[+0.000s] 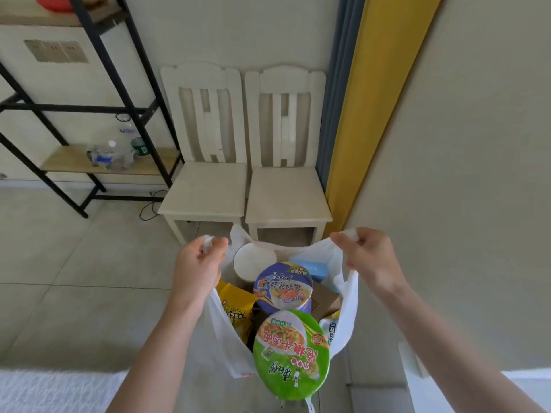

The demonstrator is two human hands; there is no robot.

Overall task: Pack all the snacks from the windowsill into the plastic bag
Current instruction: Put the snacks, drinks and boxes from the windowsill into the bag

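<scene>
Left hand (pixel 198 260) and right hand (pixel 362 253) each pinch a handle of the thin white plastic bag (pixel 222 338), holding its mouth spread between them. Green-lidded round noodle bowl (pixel 293 354) sits topmost, nearest the body; purple-lidded noodle bowl (pixel 284 289) behind it. Windowsill not in view.
</scene>
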